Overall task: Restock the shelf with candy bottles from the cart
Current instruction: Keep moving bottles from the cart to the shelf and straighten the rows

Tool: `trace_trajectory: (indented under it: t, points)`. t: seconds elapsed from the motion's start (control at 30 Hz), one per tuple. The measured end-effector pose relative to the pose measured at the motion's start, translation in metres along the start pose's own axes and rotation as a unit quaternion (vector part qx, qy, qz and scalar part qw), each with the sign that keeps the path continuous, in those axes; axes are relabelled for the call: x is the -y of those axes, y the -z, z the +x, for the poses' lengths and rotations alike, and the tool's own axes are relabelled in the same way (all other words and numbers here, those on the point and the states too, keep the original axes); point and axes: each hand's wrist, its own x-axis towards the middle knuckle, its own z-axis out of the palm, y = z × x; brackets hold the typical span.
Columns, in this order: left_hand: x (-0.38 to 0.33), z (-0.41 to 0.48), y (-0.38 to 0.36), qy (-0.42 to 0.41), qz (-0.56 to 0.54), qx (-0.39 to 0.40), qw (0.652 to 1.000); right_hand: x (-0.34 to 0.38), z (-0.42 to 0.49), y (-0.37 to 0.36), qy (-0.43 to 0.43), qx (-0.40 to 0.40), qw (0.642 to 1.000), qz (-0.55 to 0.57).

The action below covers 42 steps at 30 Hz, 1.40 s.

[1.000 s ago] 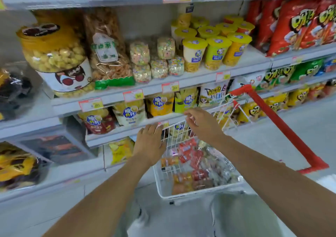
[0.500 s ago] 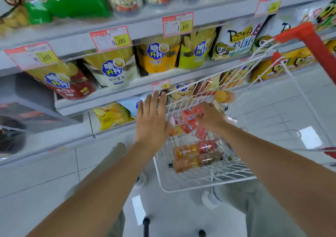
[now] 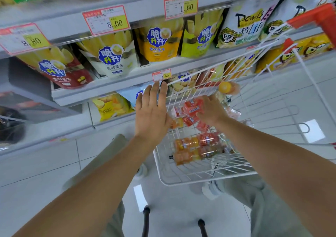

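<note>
1. The left hand (image 3: 151, 115) is hovering flat with straight fingers, beside the nine o'clock rim of the cart (image 3: 161, 171).
2. The right hand (image 3: 211, 110) is reaching onto red candy bottles (image 3: 190, 107) inside the cart. Its fingertips are hiding, so I cannot tell its grip.
3. The bottles are looking light, stiff and slick; gripping one round the body seems best.
4. At twelve o'clock the shelf (image 3: 109, 89) is blurring.

Upper field, 10 to 1 o'clock: price tags 8.80 (image 3: 23, 38), 5.00 (image 3: 106, 19) and 1.60 (image 3: 181, 4). Just below them, in the same order: a red bag (image 3: 60, 69), white bag (image 3: 111, 55), orange bag (image 3: 160, 42) and lime bag (image 3: 201, 38), then a "Powls" bag (image 3: 243, 25). At 9 o'clock, a yellow bag (image 3: 111, 105). Pale floor tiles (image 3: 45, 173) at 8 o'clock; my grey trousers (image 3: 269, 209) at 5 o'clock.
</note>
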Motion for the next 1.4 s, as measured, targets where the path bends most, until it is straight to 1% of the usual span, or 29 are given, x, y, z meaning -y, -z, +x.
trace_trajectory:
  t: [0.07, 0.13, 0.2, 0.27, 0.3, 0.37, 0.5, 0.53, 0.63, 0.7, 0.77, 0.8, 0.87, 0.93, 1.0, 1.07, 1.1, 1.17, 1.2, 1.23, 1.27, 1.33, 1.37, 1.4]
  points:
    - [-0.001, -0.001, 0.001, 0.003, 0.005, 0.003, 1.0, -0.01, -0.003, 0.006, 0.002, -0.036, 0.999, -0.024]
    - [-0.004, -0.001, 0.004, 0.007, 0.012, 0.006, 1.0, -0.026, -0.01, 0.013, -0.034, -0.07, 0.995, -0.069]
    - [-0.006, -0.001, 0.006, 0.012, 0.024, 0.011, 1.0, -0.046, -0.021, 0.018, -0.104, -0.056, 0.983, -0.138]
    - [-0.009, -0.001, 0.007, 0.018, 0.03, 0.013, 0.999, -0.064, -0.031, 0.021, -0.151, -0.005, 0.966, -0.211]
    - [-0.009, -0.001, 0.007, 0.02, 0.029, 0.014, 0.999, -0.071, -0.035, 0.022, -0.148, 0.02, 0.958, -0.246]
    - [-0.01, -0.001, 0.007, 0.021, 0.024, 0.015, 0.999, -0.078, -0.039, 0.023, -0.115, 0.054, 0.946, -0.298]
    - [-0.012, 0.0, 0.007, 0.027, 0.031, 0.023, 0.999, -0.082, -0.046, 0.025, -0.062, 0.088, 0.917, -0.383]
    - [-0.012, 0.0, 0.007, 0.029, 0.033, 0.024, 0.999, -0.085, -0.047, 0.025, -0.055, 0.092, 0.914, -0.391]
    - [-0.013, 0.0, 0.006, 0.029, 0.037, 0.021, 0.999, -0.09, -0.05, 0.028, -0.027, 0.088, 0.922, -0.377]
    - [-0.012, 0.001, 0.006, 0.027, 0.041, 0.02, 0.999, -0.088, -0.048, 0.032, -0.006, 0.081, 0.931, -0.355]
    - [-0.012, 0.0, 0.007, 0.025, 0.042, 0.021, 0.999, -0.085, -0.046, 0.036, 0.006, 0.071, 0.948, -0.31]
    - [-0.012, 0.0, 0.007, 0.024, 0.042, 0.022, 0.999, -0.086, -0.045, 0.037, 0.013, 0.067, 0.961, -0.267]
    - [-0.011, -0.002, 0.01, 0.021, 0.043, 0.028, 0.998, -0.09, -0.042, 0.041, 0.034, 0.057, 0.988, -0.139]
    - [-0.011, -0.003, 0.012, 0.018, 0.043, 0.033, 0.998, -0.092, -0.043, 0.045, 0.052, 0.036, 0.998, -0.001]
    - [-0.012, -0.003, 0.015, 0.015, 0.049, 0.037, 0.998, -0.087, -0.046, 0.053, 0.06, 0.014, 0.99, 0.129]
    - [-0.017, -0.004, 0.017, 0.006, 0.047, 0.022, 0.999, -0.078, -0.048, 0.062, 0.073, 0.001, 0.973, 0.218]
    - [-0.02, -0.005, 0.019, -0.013, 0.033, -0.002, 0.999, -0.071, -0.048, 0.066, 0.078, 0.002, 0.967, 0.242]
    - [-0.032, -0.005, 0.018, -0.084, -0.021, -0.05, 0.995, -0.059, -0.047, 0.076, 0.085, 0.014, 0.958, 0.274]
    - [-0.04, -0.005, 0.018, -0.115, -0.055, -0.045, 0.991, -0.054, -0.047, 0.08, 0.091, 0.019, 0.954, 0.286]
    - [-0.05, -0.005, 0.017, -0.129, -0.095, -0.017, 0.987, -0.05, -0.047, 0.083, 0.096, 0.021, 0.951, 0.295]
    - [-0.059, -0.003, 0.015, -0.12, -0.14, 0.027, 0.983, -0.047, -0.047, 0.084, 0.101, 0.022, 0.947, 0.304]
    - [-0.075, 0.002, 0.007, -0.065, -0.224, 0.121, 0.965, -0.042, -0.049, 0.087, 0.104, 0.029, 0.936, 0.335]
    - [-0.081, 0.005, 0.004, -0.041, -0.256, 0.152, 0.954, -0.041, -0.05, 0.087, 0.105, 0.037, 0.929, 0.354]
    - [-0.085, 0.008, 0.001, -0.024, -0.279, 0.164, 0.946, -0.042, -0.051, 0.086, 0.108, 0.049, 0.921, 0.37]
